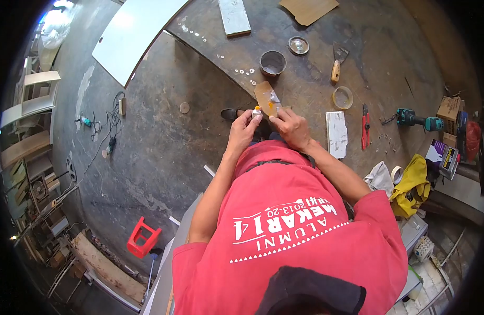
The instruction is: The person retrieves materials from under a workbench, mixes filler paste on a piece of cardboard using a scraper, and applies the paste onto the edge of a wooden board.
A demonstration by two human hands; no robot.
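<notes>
My left hand is closed around a small white tube with an orange-yellow tip. Just beside it, my right hand pinches the near end of a brown piece of cardboard. On the cardboard lie a pale grey-white smear and a dab of orange-yellow paste. The tube's tip is close to the cardboard's left edge; whether they touch I cannot tell. Beyond the cardboard stands an open dark tin with grey residue inside.
On the worktable lie a round lid, a scraper, a tape roll, a white-coated block, a red cutter and a teal drill. A red stool and cables are on the floor.
</notes>
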